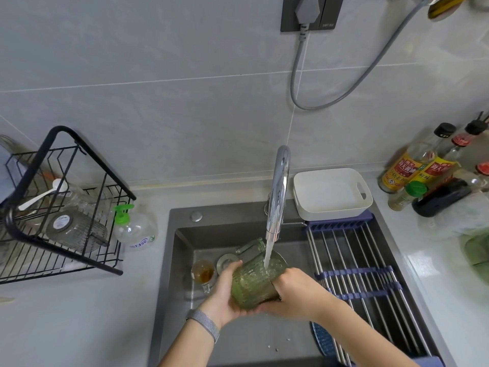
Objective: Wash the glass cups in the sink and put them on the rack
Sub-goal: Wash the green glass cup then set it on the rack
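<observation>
Gripping the green glass cup [254,282] between them, left hand [225,295] and right hand [296,295] clasp its sides.

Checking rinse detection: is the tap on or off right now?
On. A white stream of water falls from the faucet spout into the green glass cup, held tilted under it by the left hand and right hand.

two sauce bottles [402,169] at the right carry yellow-and-red labels with chinese characters reading 海天. the soap dispenser [135,229] shows blue print too blurred to read, and the wall socket [309,14] bears small illegible lettering.
</observation>
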A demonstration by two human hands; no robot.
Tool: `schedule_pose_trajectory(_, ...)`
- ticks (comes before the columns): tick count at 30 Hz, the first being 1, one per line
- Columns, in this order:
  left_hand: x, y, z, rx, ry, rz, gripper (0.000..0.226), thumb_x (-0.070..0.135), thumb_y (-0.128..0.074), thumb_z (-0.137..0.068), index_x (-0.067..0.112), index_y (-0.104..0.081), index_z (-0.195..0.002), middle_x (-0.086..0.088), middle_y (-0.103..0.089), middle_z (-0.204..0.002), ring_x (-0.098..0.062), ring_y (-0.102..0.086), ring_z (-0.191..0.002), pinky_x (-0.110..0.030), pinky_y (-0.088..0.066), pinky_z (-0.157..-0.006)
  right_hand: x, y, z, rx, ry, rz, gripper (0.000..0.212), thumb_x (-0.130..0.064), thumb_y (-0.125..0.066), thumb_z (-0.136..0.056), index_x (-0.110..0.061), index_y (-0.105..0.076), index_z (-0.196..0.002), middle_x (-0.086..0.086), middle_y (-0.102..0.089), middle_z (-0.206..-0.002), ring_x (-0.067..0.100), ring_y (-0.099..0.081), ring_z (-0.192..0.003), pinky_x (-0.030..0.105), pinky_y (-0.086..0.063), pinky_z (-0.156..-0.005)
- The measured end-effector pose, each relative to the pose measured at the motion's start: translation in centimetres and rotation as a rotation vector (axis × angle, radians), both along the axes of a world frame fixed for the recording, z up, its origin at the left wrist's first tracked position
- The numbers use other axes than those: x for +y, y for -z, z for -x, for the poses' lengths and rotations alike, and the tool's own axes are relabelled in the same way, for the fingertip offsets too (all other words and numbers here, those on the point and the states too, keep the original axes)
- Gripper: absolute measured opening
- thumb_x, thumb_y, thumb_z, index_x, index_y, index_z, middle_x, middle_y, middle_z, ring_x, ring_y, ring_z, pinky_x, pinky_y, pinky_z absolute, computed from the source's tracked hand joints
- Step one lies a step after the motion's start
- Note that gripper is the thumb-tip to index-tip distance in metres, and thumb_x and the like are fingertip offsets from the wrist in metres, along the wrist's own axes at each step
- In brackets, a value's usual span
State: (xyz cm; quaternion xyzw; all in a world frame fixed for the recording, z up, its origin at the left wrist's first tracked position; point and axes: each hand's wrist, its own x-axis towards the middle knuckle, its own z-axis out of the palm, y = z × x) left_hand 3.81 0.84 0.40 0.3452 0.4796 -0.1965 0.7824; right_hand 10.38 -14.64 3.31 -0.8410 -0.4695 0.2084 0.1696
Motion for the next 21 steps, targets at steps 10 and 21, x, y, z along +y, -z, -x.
schedule_pose_trajectory(10, -0.2, 0.4, 1.2, -0.117, -0.058, 0.128, 0.058, 0.060, -0.059, -0.077, 0.006, -0.077, -0.083, -0.013, -0.069, -0.080, -0.026, -0.066, -0.060, -0.028, -0.054, -0.045, 2.2, -0.8, 0.7, 0.172, 0.122, 0.012, 0.039, -0.050, -0.060, -0.074, -0.012, -0.059, -0.076, 0.001, -0.064, -0.072, 0.021, -0.055, -0.064, 0.032, -0.049, -0.061)
schedule_pose_trajectory(21, 0.7, 0.1, 1.4, -0.043, 0.190, 0.087, 0.076, 0.073, -0.041, -0.082, 0.011, -0.068, -0.115, -0.018, -0.071, -0.110, -0.039, -0.069, -0.094, -0.051, -0.050, -0.093, 1.3, -0.2, -0.5, -0.144, -0.112, 0.077, 0.018, -0.029, -0.058, -0.071, -0.011, -0.059, -0.069, 0.003, -0.062, -0.065, 0.022, -0.057, -0.060, 0.023, -0.042, -0.054)
